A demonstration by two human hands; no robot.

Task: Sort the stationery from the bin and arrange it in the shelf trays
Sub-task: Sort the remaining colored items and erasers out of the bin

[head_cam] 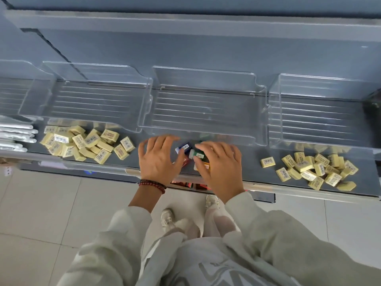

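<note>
Pale sleeves [115, 240] sat nearest me, both hands out over the shelf deck [257, 168].

Task item: a small cluster of coloured boxes [186, 147] lay at the middle of the deck's front edge, between the hands and just in front of the middle clear tray [204, 71].

Left hand [157, 159] was spread wide, palm down, thumb side against the cluster, holding nothing I could see. Right hand [219, 168] had its fingers bent over the boxes with the thumb on a green-and-white box [197, 155]. I couldn't tell if that was a real pinch or just corralling.

Risks as I judged them:
- The cluster was close to the front edge. A sweep toward the body would likely push a box off onto the floor [41, 203].
- The boxes looked small, light and slick. Scooping several at once invited one squirting out sideways.
- The tray mouth sat behind the cluster. A loose handful could clip the rim and spill.
- Yellow eraser piles, left [82, 143] and right [315, 170], lay well apart from the cluster along the same edge. A wide sweep could still mix stock.
</note>
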